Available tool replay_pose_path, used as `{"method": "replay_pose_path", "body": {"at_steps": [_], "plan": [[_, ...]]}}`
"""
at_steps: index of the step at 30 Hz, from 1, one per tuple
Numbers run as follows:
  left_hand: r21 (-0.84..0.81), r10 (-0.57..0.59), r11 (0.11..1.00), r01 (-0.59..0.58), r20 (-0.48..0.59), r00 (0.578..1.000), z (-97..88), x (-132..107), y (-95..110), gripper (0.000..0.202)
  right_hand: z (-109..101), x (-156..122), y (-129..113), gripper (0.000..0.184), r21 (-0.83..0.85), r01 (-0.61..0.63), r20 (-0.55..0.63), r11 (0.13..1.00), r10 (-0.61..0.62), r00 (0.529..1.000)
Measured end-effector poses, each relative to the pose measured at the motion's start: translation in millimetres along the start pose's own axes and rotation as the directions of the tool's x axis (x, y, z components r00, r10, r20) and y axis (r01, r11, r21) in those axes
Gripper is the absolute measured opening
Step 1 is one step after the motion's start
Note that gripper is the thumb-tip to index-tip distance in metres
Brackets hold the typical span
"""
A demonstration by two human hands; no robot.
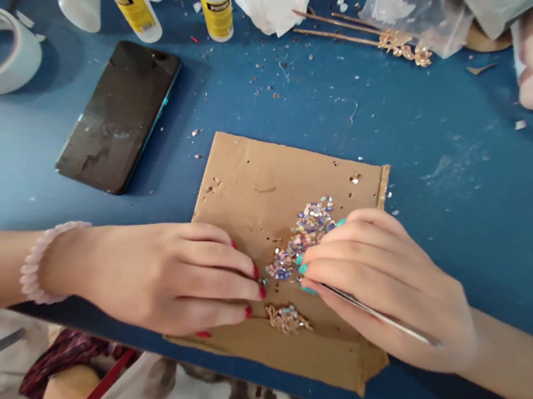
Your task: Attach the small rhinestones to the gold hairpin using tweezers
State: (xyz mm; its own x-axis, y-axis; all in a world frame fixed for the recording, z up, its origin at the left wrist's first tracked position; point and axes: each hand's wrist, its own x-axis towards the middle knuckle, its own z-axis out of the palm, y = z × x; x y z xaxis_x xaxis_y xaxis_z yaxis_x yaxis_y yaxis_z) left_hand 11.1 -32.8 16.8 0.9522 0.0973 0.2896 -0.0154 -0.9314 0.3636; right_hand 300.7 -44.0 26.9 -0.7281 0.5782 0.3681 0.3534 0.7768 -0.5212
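Far left, a smooth pale tape roll is laid on the blue table. Beaded bracelet, rounded pink beads, is worn at the left wrist. 3 white plastic bottles, yellow-labelled, are kept at the back; a glossy black phone is laid aslant in front.

Left hand is held palm-down over the cardboard's left part, fingers bent and grouped; whether anything is pinched can't be told, fingertips being partly hidden. The cardboard is flat, matt, brown, frayed and folded at the near edge. On it, near the left fingertips, a gold ornament is placed: thin, branching metal, shiny chips at its centre. Behind it, a loose pile of small chips is spread: glossy, irregular, violet to pearly.

2 gold stems, straight and thin, are left at the back beside a crinkled clear bag. Right hand is closed on a thin metal tool, fingertips at the pile's right edge.

Step in hand, as judged: chips being picked or sorted with the tool. Next move: a light, steady grip is called for, chips being tiny, slick and easily scattered.
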Motion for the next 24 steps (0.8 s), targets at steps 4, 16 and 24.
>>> {"method": "replay_pose_path", "body": {"at_steps": [4,16,24], "plan": [[-0.044,-0.007,0.999,0.009,0.041,0.999,-3.5,-1.0,0.7,0.037,0.5,-0.2,3.8,0.007,-0.026,-0.015,0.001,1.000,0.015,1.000],[-0.108,-0.030,0.994,0.032,0.027,0.999,-4.2,0.7,-1.4,0.040,-3.1,0.5,1.7,0.011,0.010,-0.041,0.062,0.999,0.040,0.997],[-0.104,-0.027,0.994,0.029,0.020,0.999,-4.9,1.8,-0.1,0.036,-1.3,0.2,1.4,0.013,0.003,-0.038,0.058,0.999,0.037,0.998]]}}
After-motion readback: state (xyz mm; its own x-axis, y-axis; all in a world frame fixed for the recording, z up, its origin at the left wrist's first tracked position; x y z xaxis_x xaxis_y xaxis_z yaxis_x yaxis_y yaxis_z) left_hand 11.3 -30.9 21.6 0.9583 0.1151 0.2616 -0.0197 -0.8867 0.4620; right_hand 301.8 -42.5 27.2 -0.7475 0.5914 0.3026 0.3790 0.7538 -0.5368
